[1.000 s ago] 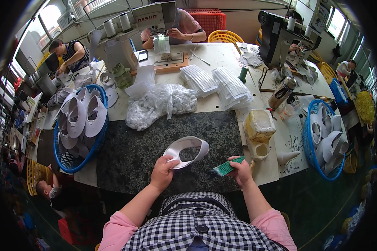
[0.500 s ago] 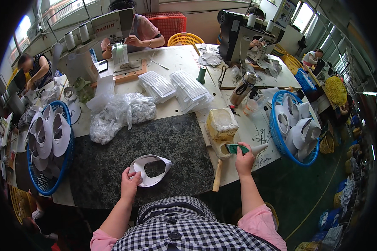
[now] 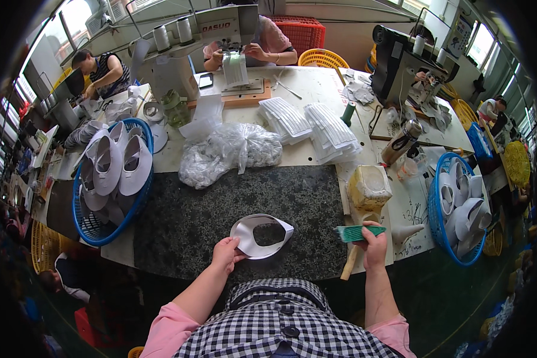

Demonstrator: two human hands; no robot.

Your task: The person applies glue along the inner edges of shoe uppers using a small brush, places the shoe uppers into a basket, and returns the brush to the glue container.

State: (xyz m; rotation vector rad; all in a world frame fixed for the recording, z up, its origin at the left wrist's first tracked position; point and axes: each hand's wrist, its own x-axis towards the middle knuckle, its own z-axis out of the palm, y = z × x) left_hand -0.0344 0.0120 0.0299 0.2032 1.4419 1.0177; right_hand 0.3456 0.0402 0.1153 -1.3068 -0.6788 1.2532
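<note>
My left hand [image 3: 226,255] pinches the edge of a white shoe upper [image 3: 244,235] between thumb and fingers. The upper rests on the dark speckled board [image 3: 179,238], its oval opening showing the board beneath. To its right, my right hand [image 3: 374,246] grips a green brush [image 3: 353,233] with the bristles pointing left toward the upper. Brush and upper are apart. Just beyond the brush stands a yellowish, crusted container [image 3: 370,186], and a wooden stick-like handle [image 3: 351,262] lies below it at the board's right edge.
Blue baskets of white shoe uppers stand left [image 3: 145,200] and right [image 3: 438,221]. Beyond the board lie a plastic bag [image 3: 227,152], stacked white strips [image 3: 331,134] and a metal flask [image 3: 401,142]. A person sews at a machine [image 3: 244,89] opposite.
My view has swung left, so the scene sits further right. The brush has moved away from the container, leftward to the board's right edge. My left hand still holds the upper.
</note>
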